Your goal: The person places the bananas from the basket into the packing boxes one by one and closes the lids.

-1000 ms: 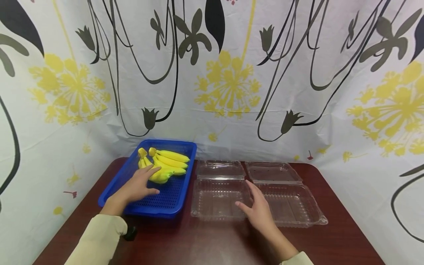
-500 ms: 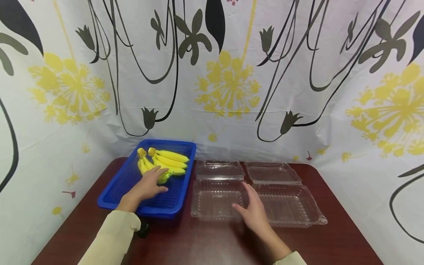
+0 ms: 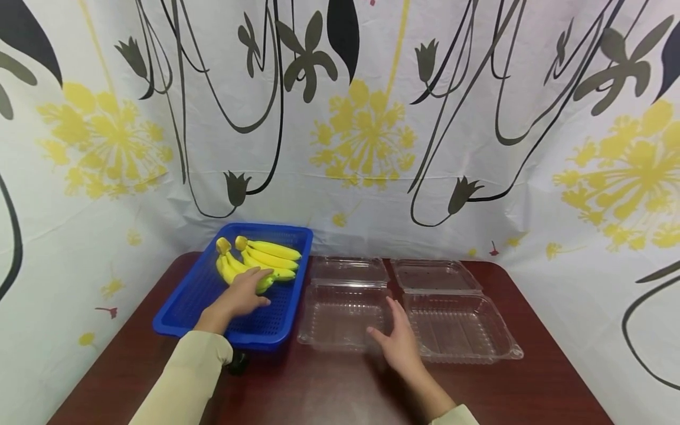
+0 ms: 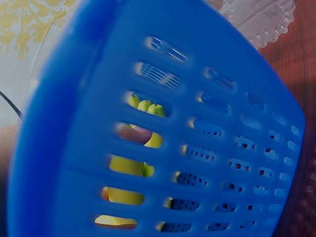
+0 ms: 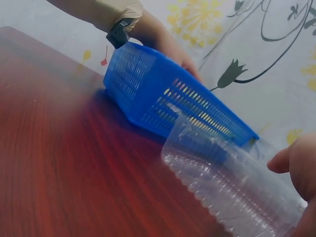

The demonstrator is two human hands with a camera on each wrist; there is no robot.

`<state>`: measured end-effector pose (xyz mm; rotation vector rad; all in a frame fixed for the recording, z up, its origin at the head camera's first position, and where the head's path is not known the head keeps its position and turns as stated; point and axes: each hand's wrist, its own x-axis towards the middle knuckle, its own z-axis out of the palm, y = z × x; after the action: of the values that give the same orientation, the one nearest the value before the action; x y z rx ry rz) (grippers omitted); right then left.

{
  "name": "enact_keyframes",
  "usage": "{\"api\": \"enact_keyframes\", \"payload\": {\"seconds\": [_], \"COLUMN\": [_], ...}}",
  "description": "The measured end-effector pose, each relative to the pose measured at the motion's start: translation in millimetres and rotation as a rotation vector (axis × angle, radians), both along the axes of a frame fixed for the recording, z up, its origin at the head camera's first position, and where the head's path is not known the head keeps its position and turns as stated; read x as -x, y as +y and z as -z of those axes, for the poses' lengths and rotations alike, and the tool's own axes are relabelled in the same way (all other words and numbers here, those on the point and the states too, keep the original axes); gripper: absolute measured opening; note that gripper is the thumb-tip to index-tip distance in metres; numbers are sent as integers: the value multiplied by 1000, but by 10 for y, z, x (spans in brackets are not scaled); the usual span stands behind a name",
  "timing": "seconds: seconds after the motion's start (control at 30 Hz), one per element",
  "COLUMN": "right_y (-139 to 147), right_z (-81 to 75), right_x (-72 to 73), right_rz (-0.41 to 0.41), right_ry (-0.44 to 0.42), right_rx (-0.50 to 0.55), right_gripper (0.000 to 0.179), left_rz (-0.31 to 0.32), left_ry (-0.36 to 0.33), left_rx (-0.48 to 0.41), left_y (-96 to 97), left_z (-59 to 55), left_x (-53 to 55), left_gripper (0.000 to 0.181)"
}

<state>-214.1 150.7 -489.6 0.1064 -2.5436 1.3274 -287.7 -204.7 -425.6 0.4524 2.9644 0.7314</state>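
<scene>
**Bananas reached for in the basket, clamshell steadied alongside**

The left hand point(image 3: 240, 297) is laid over the bunch of yellow bananas point(image 3: 258, 260) inside the blue perforated plastic basket point(image 3: 186, 298), at the left of the dark red wooden tabletop point(image 3: 329, 389). Its fingers are stretched across the fruit, lightly curved but not yet closed; no grip is made. Through the basket's slots in the left wrist view, a fingertip point(image 4: 133, 133) is seen against yellow peel.

The right hand point(image 3: 398, 345) is held flat and relaxed at the near right corner of the left of two clear open plastic clamshell boxes point(image 3: 340, 313), touching or just beside its rim; nothing is grasped. A second clear clamshell box point(image 3: 459, 327) lies just to its right, lid also folded back.

The reach-and-grasp stage is judged to be in hand. For the next move, a firm closing of the left fingers round the bunch is called for, then a lift clear of the basket wall, with the clear box kept steady.
</scene>
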Motion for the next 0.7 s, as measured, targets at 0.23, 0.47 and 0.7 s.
{"api": "enact_keyframes", "payload": {"seconds": [0.23,0.47,0.7], "right_y": [27,48,79], "right_z": [92,157,201], "right_x": [-27,-110,-113], "right_rz": [-7,-6,2], "right_ry": [-21,-122,-158], "right_rx": [70,79,99], "right_gripper": [75,75,81], "left_rz": [-38,-86,-145], "left_ry": [40,88,207], "left_rx": [64,172,174], "left_y": [1,88,117], "left_z": [20,-11,4], "left_x": [36,94,121], "left_gripper": [65,61,51]}}
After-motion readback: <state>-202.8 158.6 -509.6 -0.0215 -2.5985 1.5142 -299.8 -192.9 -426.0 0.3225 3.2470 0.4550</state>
